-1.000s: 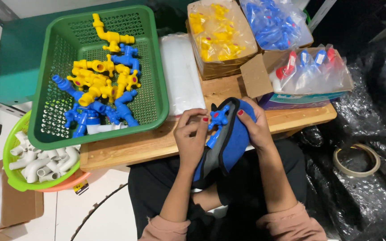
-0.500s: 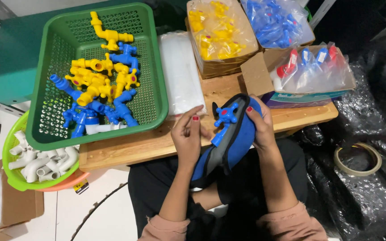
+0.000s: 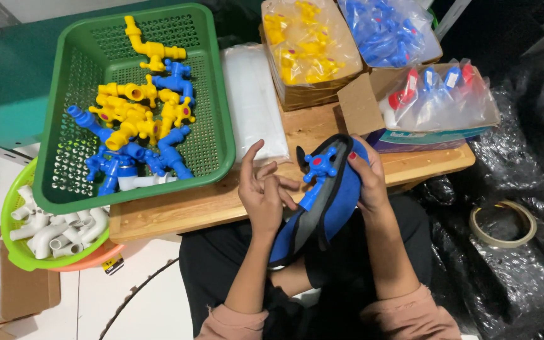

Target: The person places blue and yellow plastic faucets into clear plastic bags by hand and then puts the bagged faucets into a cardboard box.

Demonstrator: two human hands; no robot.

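since a half second earlier, the left hand (image 3: 262, 189) had lifted slightly away from the blue tap (image 3: 315, 173), and its fingers had opened wider. it hovered just left of the tap, fingers spread and empty, touching nothing that could be seen. the right hand (image 3: 363, 176) was wrapped around the upper end of a blue and grey cloth pad (image 3: 322, 208), its thumb pressed on the pad's edge beside the tap. the tap lay on the pad, its cross-shaped handle with a red dot uppermost and its spout pointing down toward the person's lap. the pad itself hung over the front edge of the wooden worktop (image 3: 209, 204).

on the worktop stood a green basket (image 3: 215, 94) holding yellow and blue taps. beside it lay a stack of clear plastic bags (image 3: 254, 104). further back were a carton of bagged yellow taps (image 3: 310, 47), a bag of blue taps (image 3: 388, 31), and an open box of bagged white valves (image 3: 439, 94). a lime basket of white pipe elbows (image 3: 51, 226) sat low at the left.
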